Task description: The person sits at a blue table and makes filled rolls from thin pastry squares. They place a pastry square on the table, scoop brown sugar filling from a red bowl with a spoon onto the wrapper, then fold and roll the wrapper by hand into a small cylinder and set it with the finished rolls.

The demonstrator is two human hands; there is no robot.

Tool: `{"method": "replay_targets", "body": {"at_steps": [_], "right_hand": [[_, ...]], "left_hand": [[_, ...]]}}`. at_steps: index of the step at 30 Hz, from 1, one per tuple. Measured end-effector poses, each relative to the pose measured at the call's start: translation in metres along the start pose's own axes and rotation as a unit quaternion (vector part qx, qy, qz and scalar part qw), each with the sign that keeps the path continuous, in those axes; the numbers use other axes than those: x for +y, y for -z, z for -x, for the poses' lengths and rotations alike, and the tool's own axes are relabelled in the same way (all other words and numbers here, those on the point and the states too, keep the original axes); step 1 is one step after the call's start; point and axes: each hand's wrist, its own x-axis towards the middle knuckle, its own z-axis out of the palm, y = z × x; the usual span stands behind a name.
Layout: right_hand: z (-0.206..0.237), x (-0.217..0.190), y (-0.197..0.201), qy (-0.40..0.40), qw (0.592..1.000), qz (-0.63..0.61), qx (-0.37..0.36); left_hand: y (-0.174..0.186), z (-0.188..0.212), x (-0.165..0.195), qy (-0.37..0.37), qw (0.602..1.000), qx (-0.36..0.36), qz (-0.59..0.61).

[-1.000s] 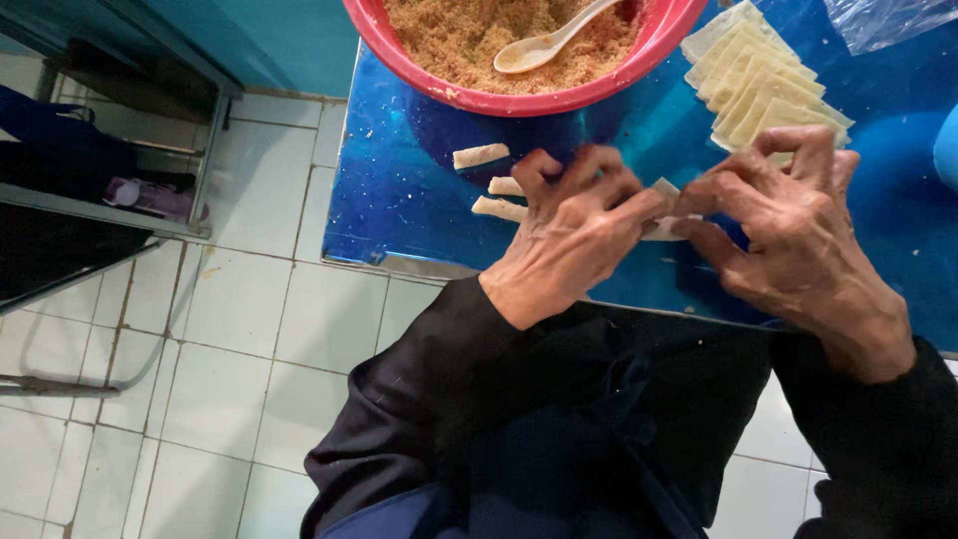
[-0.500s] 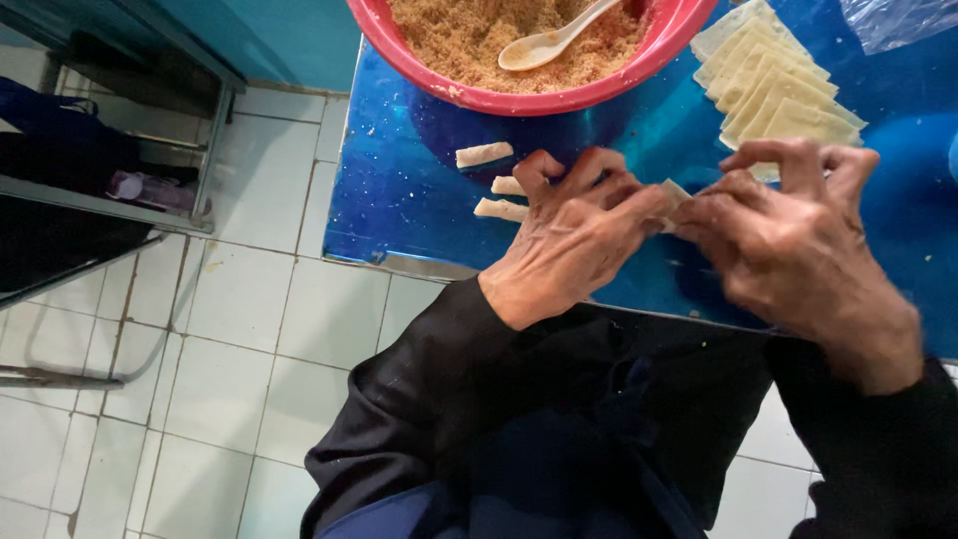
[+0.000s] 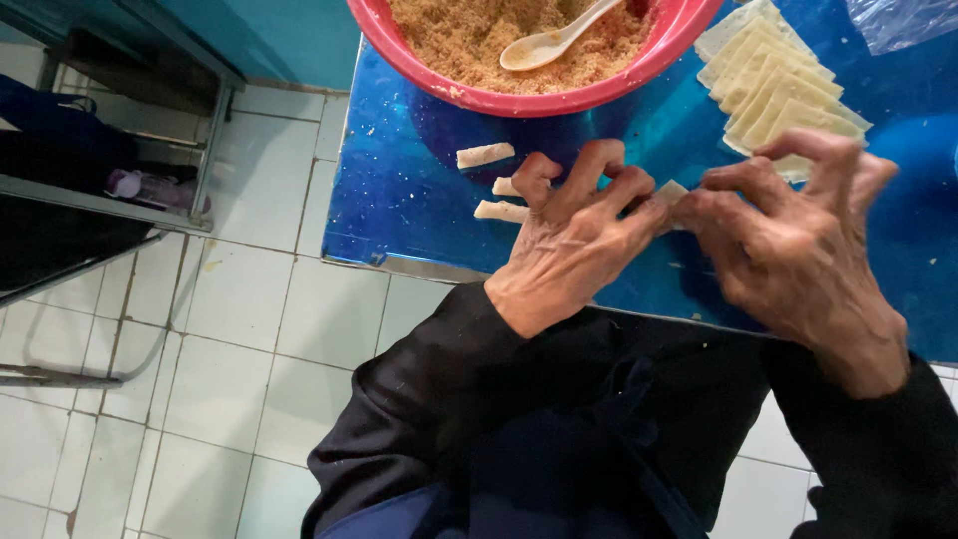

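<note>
Pinching pale wrapper roll (image 3: pixel 671 193) between curled fingertips: left hand (image 3: pixel 574 245) and right hand (image 3: pixel 798 255), over blue table (image 3: pixel 399 190).

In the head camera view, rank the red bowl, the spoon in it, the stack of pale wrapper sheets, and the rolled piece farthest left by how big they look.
1. Red bowl, though cut off by the top edge.
2. Stack of wrapper sheets.
3. Spoon.
4. Rolled piece, the smallest.

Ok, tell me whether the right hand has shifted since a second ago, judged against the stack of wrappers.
Barely, if at all. The right hand stays just below the stack of pale wrappers, pinching the wrapper piece with the left hand; only its fingers curl differently.
</note>
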Motion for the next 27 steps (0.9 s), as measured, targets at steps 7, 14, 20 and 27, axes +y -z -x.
{"method": "replay_targets", "body": {"at_steps": [7,14,20,27], "right_hand": [[-0.011,-0.011,0.013,0.038,0.994,0.084,0.055],[-0.008,-0.009,0.008,0.032,0.995,0.084,0.035],[-0.004,-0.01,-0.002,0.015,0.995,0.085,0.044],[-0.001,-0.012,0.002,0.032,0.988,0.143,0.049]], "left_hand": [[0.0,-0.002,0.0,0.0,1.0,0.011,0.016],[0.0,0.001,0.0,0.004,0.999,0.013,-0.036],[0.0,0.0,0.0,-0.003,0.999,0.002,-0.044],[-0.004,0.0,-0.001,0.013,0.999,-0.005,-0.044]]}}
